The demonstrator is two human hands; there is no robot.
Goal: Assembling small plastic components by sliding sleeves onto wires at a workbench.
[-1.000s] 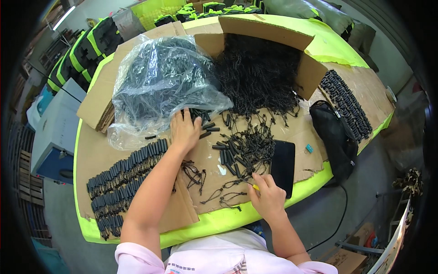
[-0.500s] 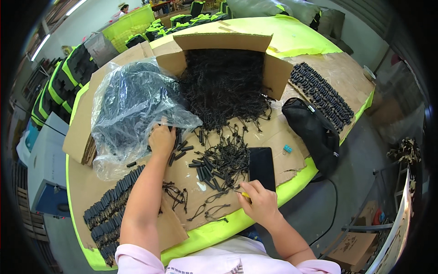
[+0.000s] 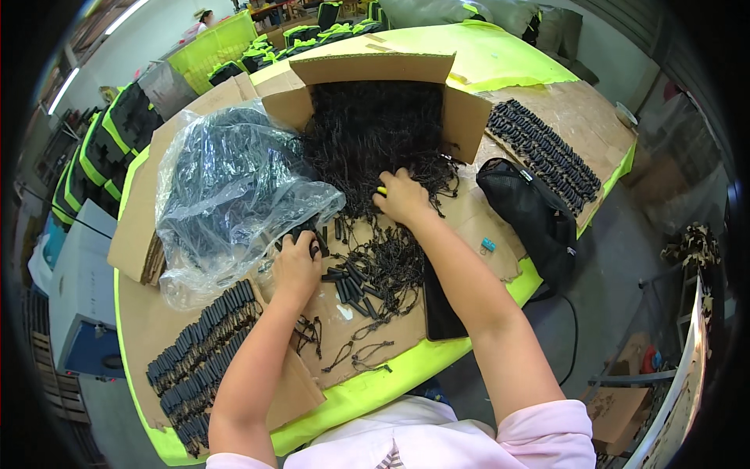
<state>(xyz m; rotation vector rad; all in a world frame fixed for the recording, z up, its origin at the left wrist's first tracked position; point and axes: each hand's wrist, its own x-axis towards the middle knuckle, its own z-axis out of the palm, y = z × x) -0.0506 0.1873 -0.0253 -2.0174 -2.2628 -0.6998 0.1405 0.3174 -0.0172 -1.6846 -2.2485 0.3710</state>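
Observation:
My left hand (image 3: 297, 264) is closed around a few short black tubes beside the mouth of a clear plastic bag (image 3: 226, 187). In my right hand (image 3: 404, 199) sits a small tool with a yellow handle (image 3: 382, 190); its working end is hidden. That hand reaches into the black knotted cords (image 3: 367, 148) spilling from an open cardboard box (image 3: 375, 69). Between my arms lie loose black tubes (image 3: 353, 289) and a tangled heap of looped cords (image 3: 394, 262). Single cord loops (image 3: 371, 356) lie nearer the table's front edge.
Rows of tubes with cords (image 3: 201, 344) lie front left, and more rows (image 3: 543, 152) far right. A black mesh pouch (image 3: 523, 207) and a teal binder clip (image 3: 488, 245) lie at right. My right forearm partly covers a dark flat device (image 3: 439, 316). A person (image 3: 205, 19) is far back.
My right hand has moved forward from the front edge to the cords at the box, carrying the yellow-handled tool. My left hand has drawn back slightly from the bag with tubes.

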